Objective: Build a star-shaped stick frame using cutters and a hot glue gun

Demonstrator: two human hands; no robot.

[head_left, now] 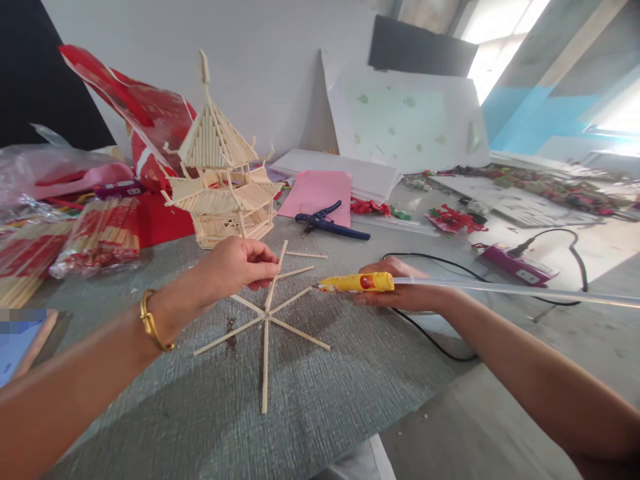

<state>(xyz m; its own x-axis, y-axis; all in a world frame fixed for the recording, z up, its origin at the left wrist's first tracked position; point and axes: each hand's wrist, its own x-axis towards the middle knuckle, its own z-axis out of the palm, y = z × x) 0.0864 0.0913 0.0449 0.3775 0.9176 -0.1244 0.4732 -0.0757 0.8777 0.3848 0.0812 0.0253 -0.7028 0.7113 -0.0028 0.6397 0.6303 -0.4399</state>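
Observation:
Between thumb and fingers, my left hand (pixel 245 263) pinches a wooden stick (pixel 273 288) that slants up from the hub of a star of sticks. The star of wooden sticks (pixel 265 373) lies on the grey table covering, its arms meeting at one centre. To the right, my right hand (pixel 413 290) is around a yellow hot glue gun (pixel 357 283); the handle and some fingers are hidden. The gun's nozzle points left, near the tip of one star arm. A long clear glue stick (pixel 500 288) runs out of its back, over my right forearm.
Behind my left hand stands a pagoda model of sticks (pixel 220 193). Blue-handled cutters (pixel 333 223) lie partly on pink paper (pixel 317 190). Packs of sticks (pixel 100 233) and a phone (pixel 27 340) are at left. A black cord (pixel 435 340) and purple power strip (pixel 520 263) are at right.

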